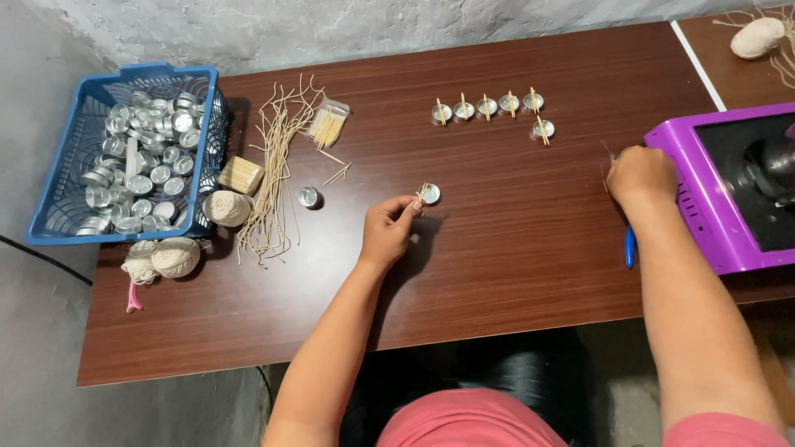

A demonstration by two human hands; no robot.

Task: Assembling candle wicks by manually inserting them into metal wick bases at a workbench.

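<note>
Fingers of the left hand (387, 228) pinch a small metal cup (431, 194) with sticks across it, well right of the blue basket (50, 223). The right hand (642, 175), far right of the basket, is closed beside the purple tray (704, 223); what it grips I cannot tell.

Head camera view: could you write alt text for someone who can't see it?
A person's left hand holds a small metal cup on a brown table; the right hand rests beside a purple tray. Six similar cups sit beyond.
</note>
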